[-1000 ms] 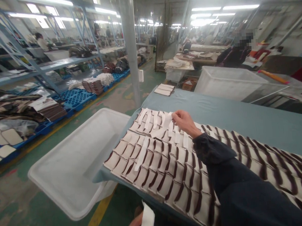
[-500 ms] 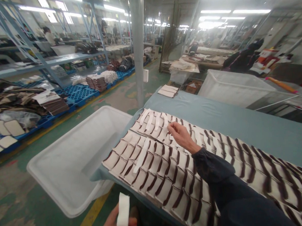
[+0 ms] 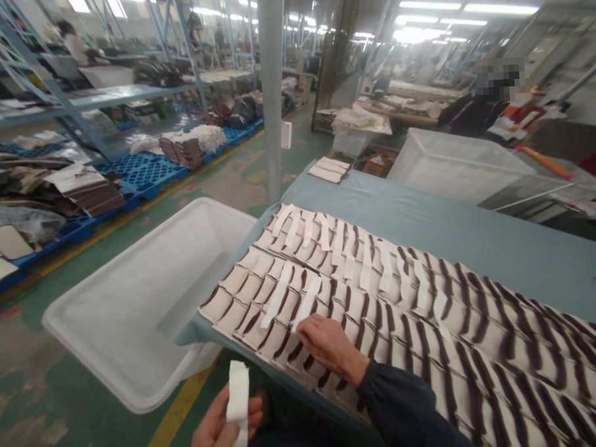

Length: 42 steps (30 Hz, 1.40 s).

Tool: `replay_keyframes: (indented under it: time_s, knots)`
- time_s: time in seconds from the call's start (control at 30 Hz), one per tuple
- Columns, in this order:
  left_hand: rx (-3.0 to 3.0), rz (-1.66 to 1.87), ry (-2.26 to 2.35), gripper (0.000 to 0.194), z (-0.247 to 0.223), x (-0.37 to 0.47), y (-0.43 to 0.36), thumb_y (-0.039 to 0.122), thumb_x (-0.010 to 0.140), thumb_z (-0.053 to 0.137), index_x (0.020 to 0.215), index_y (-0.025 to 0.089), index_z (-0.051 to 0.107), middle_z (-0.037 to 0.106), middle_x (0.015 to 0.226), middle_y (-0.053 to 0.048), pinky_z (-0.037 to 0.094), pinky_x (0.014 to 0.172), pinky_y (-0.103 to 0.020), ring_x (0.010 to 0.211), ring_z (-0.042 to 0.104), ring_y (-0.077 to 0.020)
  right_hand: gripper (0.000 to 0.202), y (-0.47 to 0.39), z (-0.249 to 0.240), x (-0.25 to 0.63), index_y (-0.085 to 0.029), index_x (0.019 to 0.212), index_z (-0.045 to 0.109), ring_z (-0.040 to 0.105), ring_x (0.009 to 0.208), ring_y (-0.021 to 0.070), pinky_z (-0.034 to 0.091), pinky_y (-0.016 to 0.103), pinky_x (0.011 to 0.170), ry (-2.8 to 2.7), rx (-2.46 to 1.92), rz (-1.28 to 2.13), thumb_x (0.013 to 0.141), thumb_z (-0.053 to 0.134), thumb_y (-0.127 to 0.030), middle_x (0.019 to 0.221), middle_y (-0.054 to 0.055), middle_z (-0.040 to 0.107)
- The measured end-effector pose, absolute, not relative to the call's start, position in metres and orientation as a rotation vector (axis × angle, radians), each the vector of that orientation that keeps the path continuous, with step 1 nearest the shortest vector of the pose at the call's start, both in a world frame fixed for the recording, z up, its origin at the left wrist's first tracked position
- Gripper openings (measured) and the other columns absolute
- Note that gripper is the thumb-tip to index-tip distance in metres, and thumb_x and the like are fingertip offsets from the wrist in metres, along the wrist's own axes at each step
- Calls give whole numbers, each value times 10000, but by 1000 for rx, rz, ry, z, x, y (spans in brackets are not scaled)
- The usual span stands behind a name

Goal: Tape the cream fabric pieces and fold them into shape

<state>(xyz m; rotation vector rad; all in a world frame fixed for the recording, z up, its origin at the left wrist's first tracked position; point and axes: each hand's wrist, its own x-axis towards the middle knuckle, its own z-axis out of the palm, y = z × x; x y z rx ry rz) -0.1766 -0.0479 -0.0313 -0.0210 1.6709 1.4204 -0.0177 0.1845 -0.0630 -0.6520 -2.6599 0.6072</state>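
Observation:
My left hand (image 3: 214,426) is closed around a bundle of white strips (image 3: 239,392), held upright just off the near edge of the table. Over the nearer block of overlapping cream pieces with dark brown edges (image 3: 244,288), my right hand (image 3: 331,346) pinches the lower end of a white strip (image 3: 310,297). That strip lies slantwise across the pieces. To its left another white strip (image 3: 277,295) rests on the same block. Several more strips, among them a wavy one (image 3: 366,263), lie across the farther row of pieces.
The table has a blue-green cover (image 3: 426,208). Left of it stands a large white plastic bin (image 3: 104,304); another white bin (image 3: 454,170) is behind. A small stack of cream pieces (image 3: 329,170) sits at the far corner, near a grey post (image 3: 273,106). A person (image 3: 471,110) is at the back right.
My right hand has come from the farther row towards me, onto the nearer block, where a second strip now lies. My left hand still holds the bundle. The view has shifted slightly.

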Motion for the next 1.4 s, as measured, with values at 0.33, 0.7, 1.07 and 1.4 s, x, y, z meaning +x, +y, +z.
replay_keyframes:
  time_s: [0.33, 0.7, 1.07, 1.4]
  knots:
    - [-73, 1387, 1445, 633, -5, -179, -35, 229, 663, 790, 1268, 152, 621, 821, 1013, -137, 609, 731, -359, 868, 780, -305, 302, 154, -41, -5, -189, 1157, 642, 630, 1059, 298, 510, 487, 968, -2614, -688, 557, 867, 693, -253, 1107, 123, 722]
    - [-203, 1391, 796, 274, 40, -199, 2, 149, 914, 543, 1168, 106, 638, 781, 1145, -146, 581, 942, -440, 1058, 741, -288, 297, 86, 19, -9, -262, 1204, 605, 689, 1001, 250, 566, 420, 868, -2238, -616, 730, 926, 644, -169, 1091, 94, 735]
    - [-234, 1309, 664, 374, 48, -205, 14, 313, 964, 462, 1199, 73, 627, 733, 1219, -185, 515, 1043, -502, 1189, 676, -341, 235, 71, 26, -19, -254, 1116, 624, 662, 899, 216, 538, 383, 823, -2296, -526, 605, 919, 612, -126, 988, 63, 733]
    - [-250, 1277, 666, 346, 52, -202, 18, 337, 941, 481, 1179, 115, 599, 701, 1264, -181, 539, 998, -522, 1232, 637, -343, 184, 69, 19, -23, -235, 978, 662, 595, 790, 208, 493, 378, 742, -2404, -485, 446, 922, 571, -84, 880, 45, 724]
